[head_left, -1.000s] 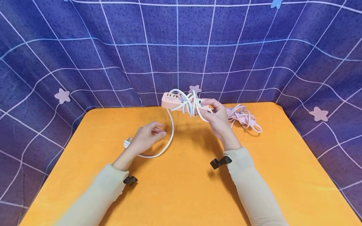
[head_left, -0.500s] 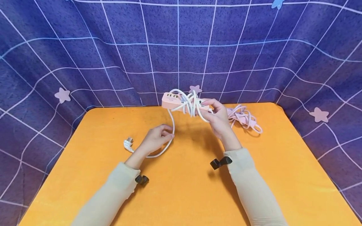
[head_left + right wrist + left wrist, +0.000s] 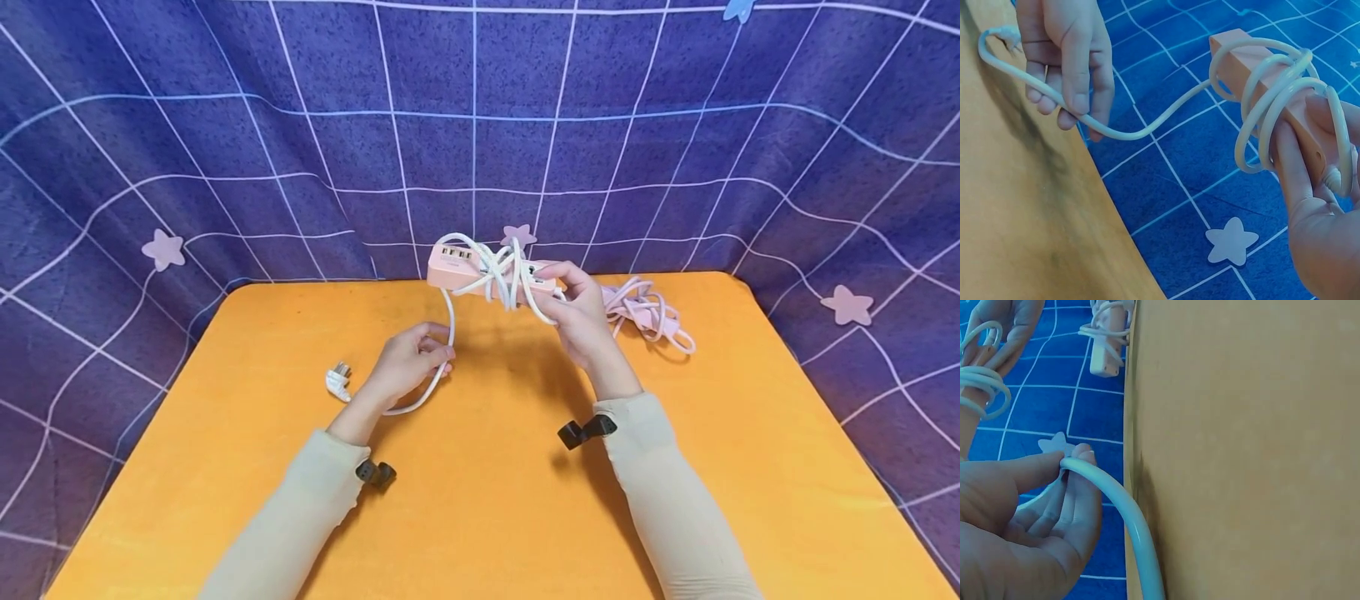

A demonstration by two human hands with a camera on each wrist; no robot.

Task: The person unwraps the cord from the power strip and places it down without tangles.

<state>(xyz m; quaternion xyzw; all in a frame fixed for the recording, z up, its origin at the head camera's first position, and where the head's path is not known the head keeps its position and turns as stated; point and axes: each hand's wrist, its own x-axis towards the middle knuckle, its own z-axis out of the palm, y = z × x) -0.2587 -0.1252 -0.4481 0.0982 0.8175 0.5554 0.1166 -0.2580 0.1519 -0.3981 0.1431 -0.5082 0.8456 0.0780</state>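
One white cord [image 3: 1132, 135] pinched by left hand [image 3: 405, 367]; raised right hand [image 3: 582, 323] grips power strip [image 3: 459, 270].

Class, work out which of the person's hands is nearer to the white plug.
Left. The left hand pinches the cord to the right of the white plug; the right hand is farther right, gripping the pink power strip.
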